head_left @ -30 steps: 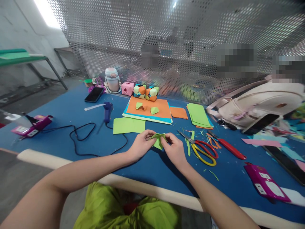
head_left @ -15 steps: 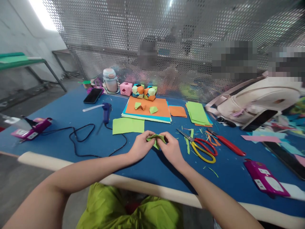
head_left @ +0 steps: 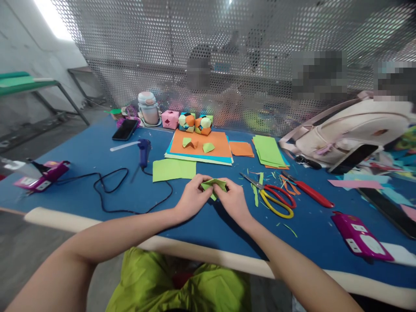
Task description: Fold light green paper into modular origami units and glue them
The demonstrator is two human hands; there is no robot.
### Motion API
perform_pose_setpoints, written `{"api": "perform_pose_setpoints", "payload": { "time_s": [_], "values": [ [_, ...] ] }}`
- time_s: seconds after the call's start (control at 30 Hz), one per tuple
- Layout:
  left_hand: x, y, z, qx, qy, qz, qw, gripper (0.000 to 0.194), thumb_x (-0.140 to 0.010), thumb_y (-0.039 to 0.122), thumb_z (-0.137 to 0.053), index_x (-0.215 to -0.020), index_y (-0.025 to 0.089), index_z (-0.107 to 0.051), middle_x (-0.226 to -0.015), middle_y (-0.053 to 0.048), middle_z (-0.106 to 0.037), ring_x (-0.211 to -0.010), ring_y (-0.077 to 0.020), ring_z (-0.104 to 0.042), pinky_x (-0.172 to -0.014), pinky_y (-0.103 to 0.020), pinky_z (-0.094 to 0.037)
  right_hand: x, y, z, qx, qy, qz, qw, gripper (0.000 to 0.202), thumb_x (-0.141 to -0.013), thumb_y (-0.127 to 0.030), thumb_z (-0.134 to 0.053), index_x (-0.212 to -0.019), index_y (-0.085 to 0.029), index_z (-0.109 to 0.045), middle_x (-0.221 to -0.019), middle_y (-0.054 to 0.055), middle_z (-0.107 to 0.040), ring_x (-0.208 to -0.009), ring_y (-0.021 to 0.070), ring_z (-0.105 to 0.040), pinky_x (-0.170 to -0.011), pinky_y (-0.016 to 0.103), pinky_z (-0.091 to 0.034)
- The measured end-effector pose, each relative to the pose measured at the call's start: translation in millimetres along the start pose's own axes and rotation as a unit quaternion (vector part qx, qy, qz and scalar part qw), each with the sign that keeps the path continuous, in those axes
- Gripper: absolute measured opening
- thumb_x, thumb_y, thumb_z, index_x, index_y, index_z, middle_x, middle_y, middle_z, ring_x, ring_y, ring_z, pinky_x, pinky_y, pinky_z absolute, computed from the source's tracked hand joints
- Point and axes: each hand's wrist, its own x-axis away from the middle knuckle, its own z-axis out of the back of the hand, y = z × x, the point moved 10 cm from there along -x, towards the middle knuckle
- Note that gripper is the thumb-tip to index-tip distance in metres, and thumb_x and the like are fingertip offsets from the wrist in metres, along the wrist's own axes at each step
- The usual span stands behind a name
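Observation:
A folded piece of green paper (head_left: pixel 213 183) is pinched between both hands, just above the blue table. My left hand (head_left: pixel 194 197) grips its left side, fingers closed. On its right side my right hand (head_left: pixel 233 200) holds it, thumb pressed in near the middle. Fingers cover part of the folds. Beyond the hands lies a flat green sheet (head_left: pixel 174 170). Farther back, small folded green pieces (head_left: pixel 208 147) rest on a stack of sheets topped by an orange sheet (head_left: pixel 217 141). Scissors (head_left: pixel 274 201) with red and yellow handles lie right of my right hand.
A glue gun (head_left: pixel 144 151) and its black cord lie left. Folded paper cubes (head_left: pixel 186 122) and a bottle (head_left: pixel 148 108) stand along the perforated metal screen. Red-handled pliers (head_left: pixel 313 193), paper scraps, a purple power strip (head_left: pixel 360 237) and a pale backpack (head_left: pixel 354 125) are right.
Both thumbs have come closer together at the middle of the green paper, and its top edge spreads a little wider. The view has shifted slightly; other things lie as before.

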Motion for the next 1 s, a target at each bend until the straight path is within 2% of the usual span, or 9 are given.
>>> {"api": "perform_pose_setpoints", "payload": {
  "time_s": [0.07,0.23,0.37,0.47,0.6,0.7,0.8,1.0],
  "values": [
    [0,-3,0.0,0.024,0.000,0.026,0.999,0.017,-0.076,0.017,-0.052,-0.091,0.016,-0.059,-0.086,-0.002,-0.061,-0.075,-0.0120,-0.056,-0.067,-0.022,-0.045,0,1,1,-0.004,0.002,-0.014,1.000,0.019,-0.074,-0.028,-0.052,-0.078,-0.016,-0.066,-0.071,0.002,-0.064,-0.066,0.0163,-0.055,-0.063,0.026,-0.041],
    [-1,-7,1.4,0.023,0.006,0.049,0.998,0.009,-0.076,0.017,-0.051,-0.082,0.016,-0.058,-0.078,0.000,-0.059,-0.070,-0.0108,-0.055,-0.062,-0.021,-0.045,1,5,-4,-0.025,-0.009,-0.043,0.999,0.017,-0.070,-0.027,-0.054,-0.079,-0.016,-0.065,-0.068,0.000,-0.062,-0.062,0.0146,-0.051,-0.058,0.025,-0.038],
    [0,-6,0.3,0.022,0.006,0.042,0.999,0.009,-0.075,0.016,-0.051,-0.080,0.015,-0.058,-0.077,0.000,-0.058,-0.070,-0.0110,-0.055,-0.064,-0.021,-0.044,1,12,-7,-0.050,-0.017,-0.069,0.996,0.011,-0.068,-0.024,-0.054,-0.071,-0.017,-0.063,-0.063,-0.002,-0.058,-0.059,0.0133,-0.048,-0.057,0.024,-0.036],
    [1,-1,-3.9,0.022,-0.019,0.025,0.999,0.015,-0.073,0.013,-0.051,-0.084,0.015,-0.061,-0.082,-0.002,-0.059,-0.077,-0.0126,-0.055,-0.068,-0.022,-0.044,-1,20,-6,-0.075,-0.019,-0.092,0.993,0.008,-0.066,-0.023,-0.055,-0.065,-0.018,-0.060,-0.059,-0.003,-0.054,-0.058,0.0126,-0.045,-0.056,0.024,-0.035],
    [1,-5,-7.3,0.110,-0.051,0.059,0.991,0.025,-0.075,0.016,-0.048,-0.096,0.015,-0.063,-0.085,-0.003,-0.061,-0.075,-0.0135,-0.056,-0.070,-0.024,-0.046,-3,38,-9,-0.130,-0.021,-0.138,0.982,0.009,-0.065,-0.025,-0.055,-0.066,-0.017,-0.059,-0.059,-0.003,-0.053,-0.057,0.0124,-0.046,-0.053,0.024,-0.035],
    [-1,-13,-9.3,0.195,-0.061,0.093,0.975,0.029,-0.077,0.018,-0.045,-0.097,0.013,-0.065,-0.085,-0.004,-0.062,-0.072,-0.0140,-0.057,-0.071,-0.027,-0.047,-3,49,-17,-0.178,-0.038,-0.169,0.969,0.016,-0.066,-0.026,-0.052,-0.074,-0.015,-0.061,-0.061,-0.001,-0.057,-0.056,0.0134,-0.050,-0.054,0.025,-0.039],
    [-2,-18,-10.3,0.235,-0.059,0.110,0.964,0.029,-0.077,0.019,-0.044,-0.095,0.013,-0.066,-0.083,-0.005,-0.063,-0.070,-0.0140,-0.058,-0.071,-0.028,-0.048,-2,53,-24,-0.207,-0.058,-0.184,0.959,0.021,-0.066,-0.027,-0.051,-0.080,-0.014,-0.061,-0.061,0.001,-0.058,-0.054,0.0141,-0.052,-0.054,0.027,-0.042],
    [-2,-12,-10.3,0.186,-0.062,0.106,0.975,0.023,-0.075,0.020,-0.054,-0.095,0.013,-0.062,-0.072,-0.001,-0.060,-0.064,-0.0114,-0.057,-0.066,-0.025,-0.047,-3,48,-16,-0.179,-0.043,-0.169,0.968,0.014,-0.066,-0.027,-0.054,-0.073,-0.016,-0.060,-0.061,-0.001,-0.056,-0.056,0.0126,-0.048,-0.053,0.024,-0.037]
  ]
}}
